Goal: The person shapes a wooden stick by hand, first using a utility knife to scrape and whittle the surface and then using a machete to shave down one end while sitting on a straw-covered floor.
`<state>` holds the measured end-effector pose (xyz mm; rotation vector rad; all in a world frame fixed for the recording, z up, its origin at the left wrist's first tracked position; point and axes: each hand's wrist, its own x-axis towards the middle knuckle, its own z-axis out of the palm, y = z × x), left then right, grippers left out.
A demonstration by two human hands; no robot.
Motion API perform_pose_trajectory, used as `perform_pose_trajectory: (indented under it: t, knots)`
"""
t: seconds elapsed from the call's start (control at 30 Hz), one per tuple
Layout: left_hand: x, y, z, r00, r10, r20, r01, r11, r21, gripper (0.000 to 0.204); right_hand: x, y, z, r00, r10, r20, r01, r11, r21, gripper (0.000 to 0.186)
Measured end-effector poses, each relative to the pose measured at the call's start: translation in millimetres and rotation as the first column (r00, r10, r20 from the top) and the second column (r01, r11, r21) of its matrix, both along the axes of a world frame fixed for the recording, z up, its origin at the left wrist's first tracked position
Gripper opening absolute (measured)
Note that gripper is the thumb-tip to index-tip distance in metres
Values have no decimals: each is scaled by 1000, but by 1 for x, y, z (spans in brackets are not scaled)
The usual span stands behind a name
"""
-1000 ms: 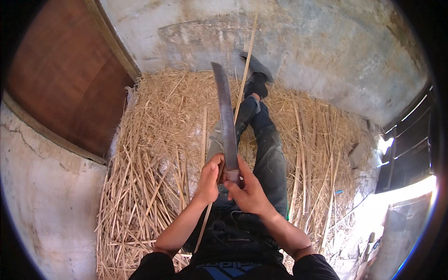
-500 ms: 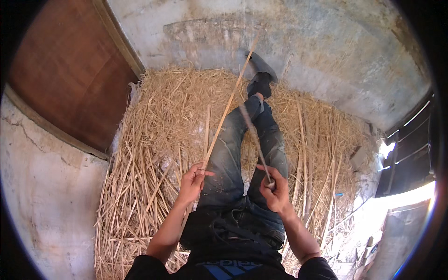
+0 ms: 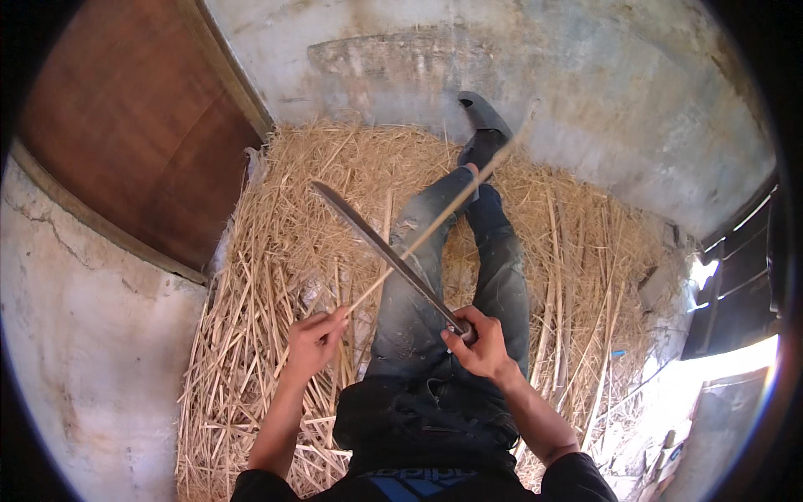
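Observation:
My left hand is closed in a pinch on the near end of a long, thin bamboo strip. The strip slants up and to the right, over my legs, its far part blurred. My right hand grips the handle of a long knife, with its thumb and fingers wrapped round it. The dark blade points up and to the left and crosses the strip in front of my thigh. From this view it looks as if blade and strip touch, but I cannot be sure.
Bamboo slivers and shavings cover the floor around my outstretched legs. Beyond my shoe stands a stained wall. A brown door panel is at the left, and dark slats with bright light are at the right.
The knife blade has swung to the left and now crosses the strip. My left hand has moved left and slightly down, and the strip's far end has tilted to the right.

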<state>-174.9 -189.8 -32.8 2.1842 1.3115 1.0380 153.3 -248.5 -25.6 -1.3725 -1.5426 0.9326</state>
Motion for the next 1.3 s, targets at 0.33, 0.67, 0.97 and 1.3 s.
perform_pose_trajectory:
  t: [0.33, 0.67, 0.97, 1.3]
  knots:
    - [126, 70, -12, 997, 70, -26, -72, 991, -111, 38, -16, 39, -42, 958, -204, 200, 218, 974, -54, 38]
    - [36, 23, -44, 967, -35, 252, 174, 815, -553, 30, -6, 46, -63, 937, -261, 231, 275, 961, -31, 45]
    - [74, 55, -20, 868, 191, 457, 392, 299, -870, 24, 5, 63, -42, 925, -204, 322, 231, 972, -47, 49]
    - [63, 41, -36, 791, 335, 513, 485, 168, -858, 24, 28, 62, -44, 688, -208, 696, 200, 975, 93, 46]
